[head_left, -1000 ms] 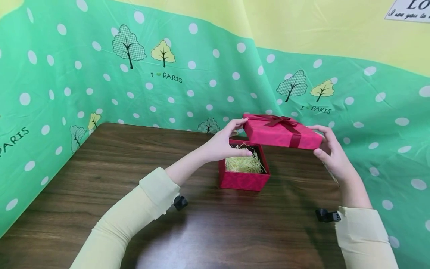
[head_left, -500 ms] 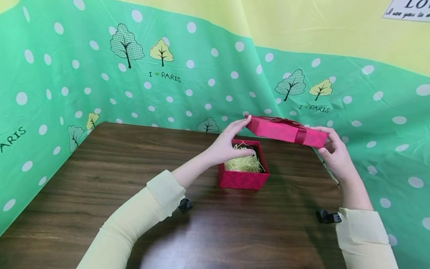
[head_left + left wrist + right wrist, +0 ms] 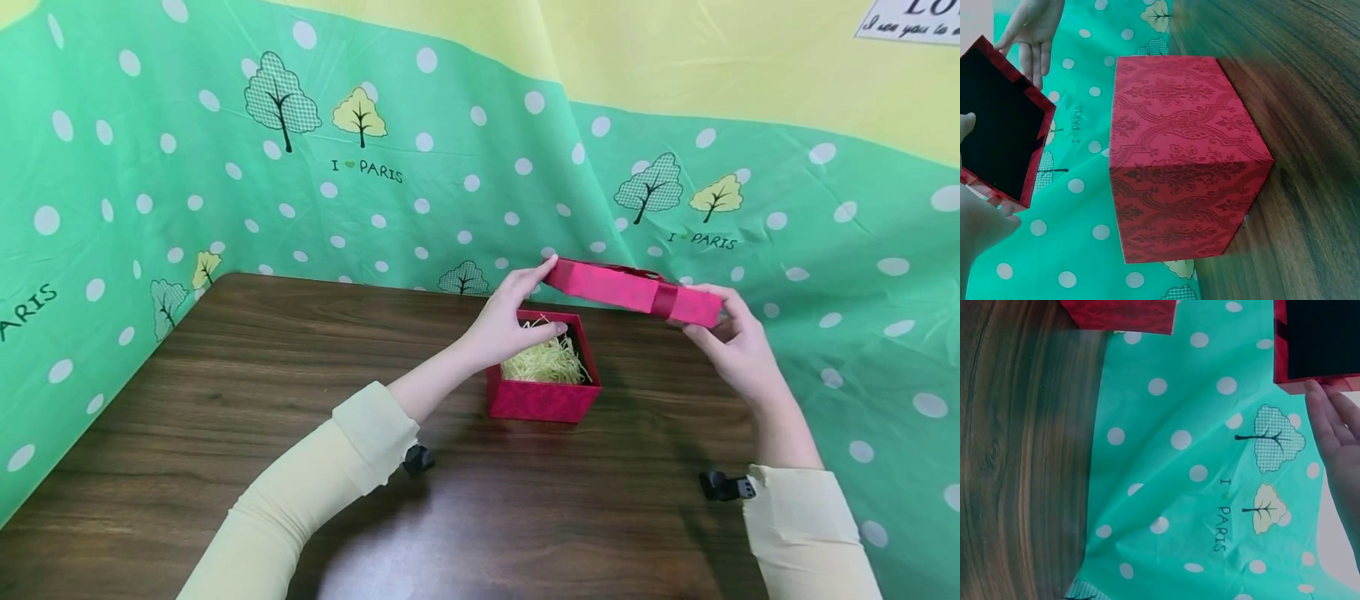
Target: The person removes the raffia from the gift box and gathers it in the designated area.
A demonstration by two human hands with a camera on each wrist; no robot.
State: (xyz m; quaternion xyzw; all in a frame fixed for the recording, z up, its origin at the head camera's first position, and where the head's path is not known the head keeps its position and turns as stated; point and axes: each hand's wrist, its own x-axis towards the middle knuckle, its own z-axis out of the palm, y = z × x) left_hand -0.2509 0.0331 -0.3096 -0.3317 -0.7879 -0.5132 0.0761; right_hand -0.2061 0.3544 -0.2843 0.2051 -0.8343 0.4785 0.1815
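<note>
In the head view, a red gift box lid [image 3: 607,286] with a dark red ribbon is raised and tilted above the back right of the table. My right hand [image 3: 738,350] grips its right end. At its left edge, the fingers of my left hand [image 3: 498,329] hold the lid while the thumb reaches below. The lid's black inside shows in both wrist views. Below and left stands the red gift box [image 3: 543,402], upright and uncovered, with pale yellow paper shreds [image 3: 542,363] in it. My left hand hides part of the box's back left.
A dark wood table [image 3: 465,508] lies under the box. Behind it and along both sides hangs a green and yellow curtain [image 3: 420,183] with white dots and trees. A small black wrist camera [image 3: 418,460] sits at my left cuff, another black wrist camera [image 3: 726,486] at my right.
The lid has tipped, so its ribboned top now shows only as a thin strip. Both hands have stayed on it, shifting slightly. The box has not moved.
</note>
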